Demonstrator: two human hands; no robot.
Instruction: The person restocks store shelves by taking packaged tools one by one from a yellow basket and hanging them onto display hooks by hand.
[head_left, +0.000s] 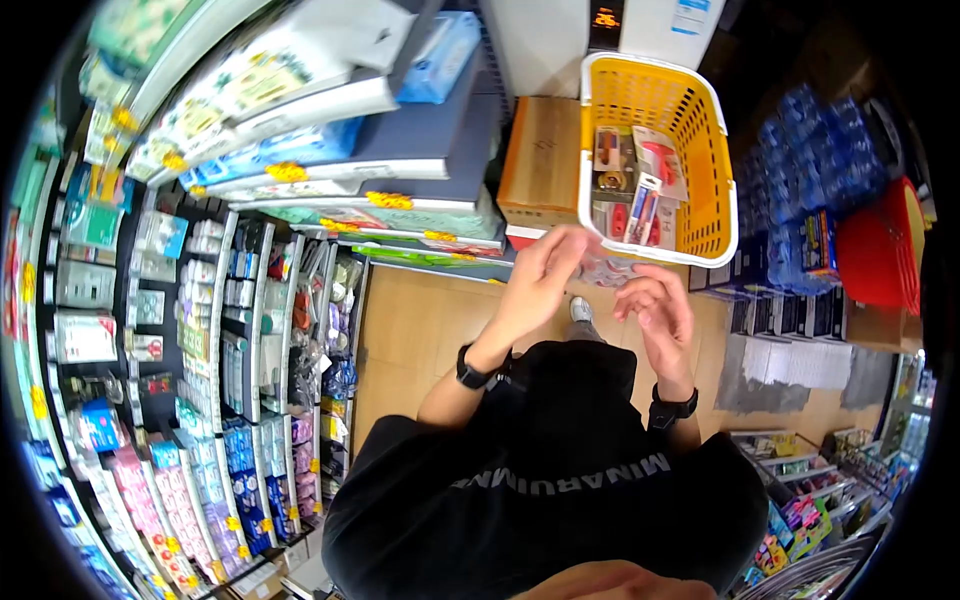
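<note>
My left hand [548, 268] is at the near left corner of the yellow and white basket [708, 205], its fingers bent together. Beside those fingertips shows a shiny, see-through item [608, 270] with reddish marks; its kind and how far the hand grips it are unclear. Just below the basket's near rim, my right hand [660, 312] has curled fingers, with the thumb apart and nothing visible in them. Inside the basket lie several packaged goods, among them a pink item on a card [660, 162] and a narrow blue and white pack [642, 208].
A brown cardboard box [545, 160] stands left of the basket. Shelves of tissue packs [440, 58] and hanging goods [205, 270] line the left. On the right are wrapped blue bottles [815, 150], red buckets [882, 250] and a low rack [800, 500].
</note>
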